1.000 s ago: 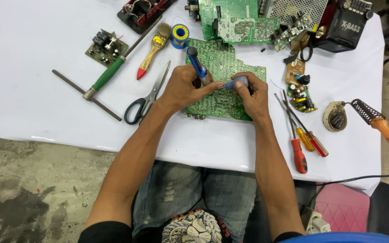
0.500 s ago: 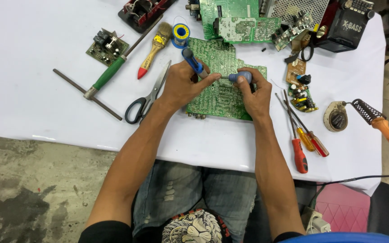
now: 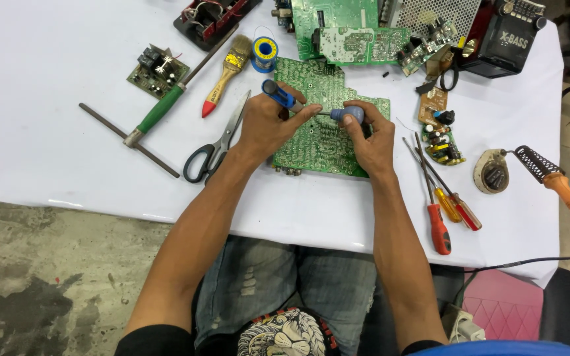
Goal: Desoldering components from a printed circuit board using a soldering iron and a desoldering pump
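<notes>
Over the green board [image 3: 318,142], left hand [image 3: 265,125] grips a blue tool [image 3: 280,95] angled toward the right hand [image 3: 371,135], which pinches its blue cap [image 3: 348,114].

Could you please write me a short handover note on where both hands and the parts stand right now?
Left hand: holds a blue-handled tool, fingers pointing at the board.
Right hand: grips a small blue-handled tool, its shaft lying across to the left hand.
Green circuit board: flat on the white table, solder side up, under both hands.
Nearby: scissors and brush on the left, screwdrivers and soldering iron on the right, solder spool above.
Done or left: cannot tell from this view; the board shows no clear change.
</notes>
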